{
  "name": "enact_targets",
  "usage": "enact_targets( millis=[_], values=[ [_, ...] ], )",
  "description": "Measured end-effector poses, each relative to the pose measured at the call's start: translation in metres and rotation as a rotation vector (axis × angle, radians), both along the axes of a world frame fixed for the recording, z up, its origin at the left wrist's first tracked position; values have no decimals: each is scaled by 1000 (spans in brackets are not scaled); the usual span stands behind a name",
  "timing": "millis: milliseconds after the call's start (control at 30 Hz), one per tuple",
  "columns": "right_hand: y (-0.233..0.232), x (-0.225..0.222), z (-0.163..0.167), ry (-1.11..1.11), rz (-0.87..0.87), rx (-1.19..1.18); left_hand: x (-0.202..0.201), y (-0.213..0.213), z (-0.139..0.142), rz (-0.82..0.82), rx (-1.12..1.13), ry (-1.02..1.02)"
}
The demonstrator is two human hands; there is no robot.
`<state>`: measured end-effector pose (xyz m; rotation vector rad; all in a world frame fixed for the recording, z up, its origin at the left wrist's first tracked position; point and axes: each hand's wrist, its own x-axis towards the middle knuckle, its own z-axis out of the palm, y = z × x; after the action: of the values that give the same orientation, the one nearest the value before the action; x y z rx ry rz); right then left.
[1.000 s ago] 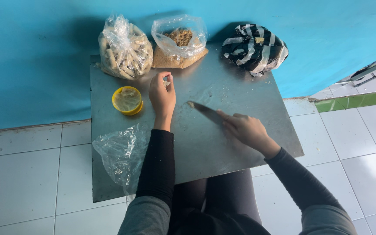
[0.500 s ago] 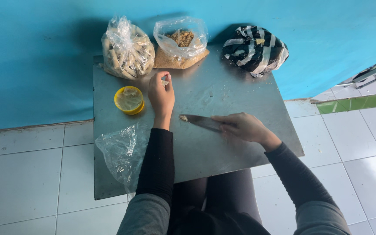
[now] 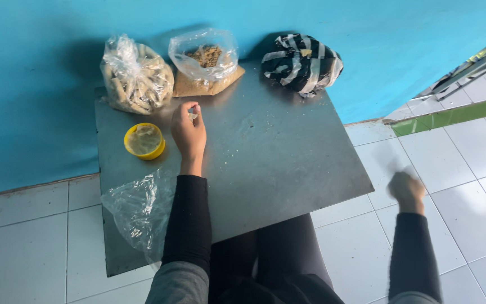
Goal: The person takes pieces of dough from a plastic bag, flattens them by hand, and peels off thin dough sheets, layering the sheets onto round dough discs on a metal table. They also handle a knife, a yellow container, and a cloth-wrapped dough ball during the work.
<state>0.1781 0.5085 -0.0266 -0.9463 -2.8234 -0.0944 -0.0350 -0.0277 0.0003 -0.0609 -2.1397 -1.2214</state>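
Here the left hand (image 3: 189,134) rests on the grey metal sheet (image 3: 288,163), wrist down and fingers curled in, with thumb and forefinger pinched on a small pale piece (image 3: 193,116); what the piece is cannot be told at this size. The right hand (image 3: 406,190) is off the sheet, out over the white floor tiles (image 3: 479,169) to the right. It looks bunched into a loose fist, but it is smeared by motion, so whether it grips anything cannot be told. Both arms wear dark, close-fitting sleeves.

The sheet is flat, dull and roughly square, lying across the person's lap and dusted with fine crumbs near the middle. Just left of the pinching hand sits a small round yellow tub (image 3: 144,141), shallow, with a pale filling. Nearer the person, a crumpled clear plastic bag (image 3: 139,211) hangs over the sheet's left edge, thin and glossy.

Along the far edge, against the blue wall (image 3: 40,84), stand three bags. The left one is a clear bag of pale stick-shaped pieces (image 3: 136,76), bulging and knotted. Touching it on the right is a clear bag of brown crumbly powder (image 3: 205,63), open at the top. Well apart to the right lies a black-and-white striped bag (image 3: 302,63), rounded and tied shut.
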Motion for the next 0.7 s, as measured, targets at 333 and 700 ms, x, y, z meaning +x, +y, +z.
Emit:
enact_targets(
  millis=[333, 700],
  values=[
    [15, -18, 39, -377, 173, -931, -4, 6, -4, -24, -51, 19],
    [98, -30, 199, -400, 228, -750, -4, 2, -1, -5, -22, -21]
  ],
)
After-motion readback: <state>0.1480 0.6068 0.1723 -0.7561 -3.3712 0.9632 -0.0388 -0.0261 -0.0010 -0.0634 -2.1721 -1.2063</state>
